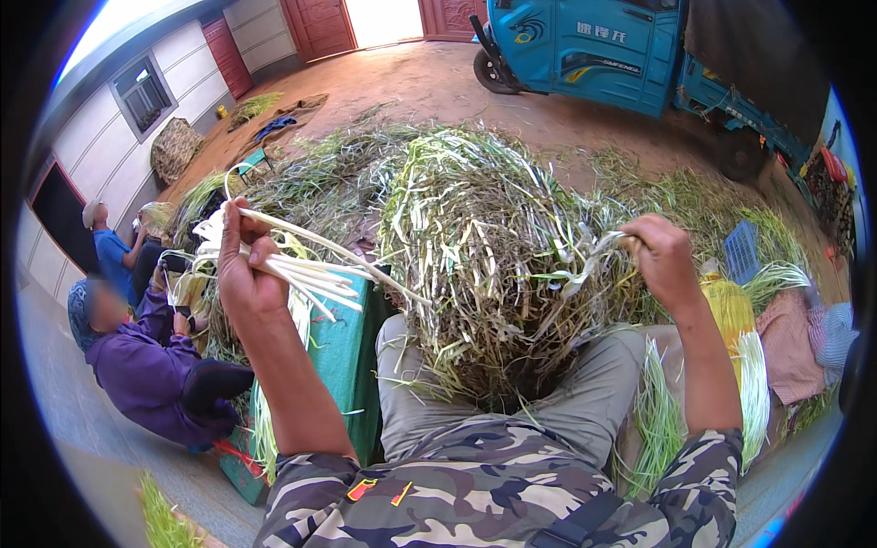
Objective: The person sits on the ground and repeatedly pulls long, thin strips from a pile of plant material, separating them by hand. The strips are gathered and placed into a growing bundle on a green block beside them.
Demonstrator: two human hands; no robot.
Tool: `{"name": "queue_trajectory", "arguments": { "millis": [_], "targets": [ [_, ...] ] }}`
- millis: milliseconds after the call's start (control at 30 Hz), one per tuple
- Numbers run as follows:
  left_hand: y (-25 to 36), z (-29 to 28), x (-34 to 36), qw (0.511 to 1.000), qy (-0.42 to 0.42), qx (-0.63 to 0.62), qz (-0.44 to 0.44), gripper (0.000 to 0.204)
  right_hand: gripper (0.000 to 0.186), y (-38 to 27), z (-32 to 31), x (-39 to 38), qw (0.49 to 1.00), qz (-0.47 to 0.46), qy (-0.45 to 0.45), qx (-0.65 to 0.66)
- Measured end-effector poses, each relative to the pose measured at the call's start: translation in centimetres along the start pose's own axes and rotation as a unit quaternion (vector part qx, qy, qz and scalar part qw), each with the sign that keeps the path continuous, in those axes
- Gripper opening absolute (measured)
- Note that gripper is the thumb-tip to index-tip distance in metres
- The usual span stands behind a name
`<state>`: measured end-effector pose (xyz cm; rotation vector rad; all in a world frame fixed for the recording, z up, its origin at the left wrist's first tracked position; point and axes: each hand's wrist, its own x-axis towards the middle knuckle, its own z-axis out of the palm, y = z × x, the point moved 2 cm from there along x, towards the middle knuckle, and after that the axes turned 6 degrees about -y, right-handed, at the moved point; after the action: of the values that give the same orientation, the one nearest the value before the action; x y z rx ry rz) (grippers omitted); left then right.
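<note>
The left hand (pixel 251 279) has its fingers closed on a bundle of pale stalks (pixel 315 279), thumb over the near side; their cut ends fan out to the right. One longer stalk slants past the others toward the left edge of the heap (pixel 484 247); whether it touches cannot be told. The right hand (pixel 664 260) pinches a limp strand (pixel 592 260) between thumb and curled fingers, the strand running left across the heap's right edge. The hands are well apart, with the bulk of the heap between them.

The heap, a tangle of green and dry stalks, rises in front of the lap, its near edge dropping between the trousered thighs (pixel 585 374). Just beside the left thigh is a green box (pixel 352 342), its long edge running away from the body, below the left forearm. By the right thigh lie loose greens (pixel 660 416), then a yellow sack (pixel 731 315) and, near it, a blue basket (pixel 742 251).

Two people sit on the left, one in purple (pixel 151 365), one in blue (pixel 114 260), leaving a gap to the left elbow. Beyond the heap, scattered litter gives way to brown ground (pixel 393 87) stretching to the red doors (pixel 320 27); a blue truck (pixel 585 55) borders it on the right.
</note>
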<state>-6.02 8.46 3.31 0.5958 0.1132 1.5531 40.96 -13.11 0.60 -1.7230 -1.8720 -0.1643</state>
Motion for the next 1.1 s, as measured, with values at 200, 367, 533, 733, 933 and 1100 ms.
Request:
{"name": "queue_trajectory", "arguments": {
  "millis": [200, 367, 533, 733, 933, 1100],
  "targets": [
    [-2.6, 3.6, -1.9, 0.999, -0.031, 0.007, -0.036, 0.02, 0.037, -4.0, 0.6, 2.0, 0.98, -0.084, -0.151, -0.096],
    [-4.4, 5.8, -2.5, 0.995, -0.072, -0.004, -0.075, 0.022, 0.043, -7.6, 0.5, 3.1, 0.986, -0.125, -0.096, 0.054],
    [-5.9, 7.7, -3.0, 0.992, -0.09, -0.001, -0.085, 0.021, 0.076, -10.7, 5.2, 2.8, 0.923, -0.08, -0.218, 0.306],
    [-6.7, 8.4, -3.3, 0.992, -0.083, 0.021, -0.09, 0.021, 0.068, -12.3, 9.1, 1.0, 0.792, -0.035, -0.295, 0.534],
    [-7.5, 8.2, -3.0, 0.992, -0.069, 0.016, -0.103, 0.019, 0.039, -12.4, 8.8, -0.4, 0.694, 0.039, -0.344, 0.631],
    [-8.0, 8.3, -3.2, 0.99, -0.074, -0.011, -0.121, 0.02, 0.035, -12.8, 8.4, -0.4, 0.768, 0.003, -0.282, 0.575]
  ]
}}
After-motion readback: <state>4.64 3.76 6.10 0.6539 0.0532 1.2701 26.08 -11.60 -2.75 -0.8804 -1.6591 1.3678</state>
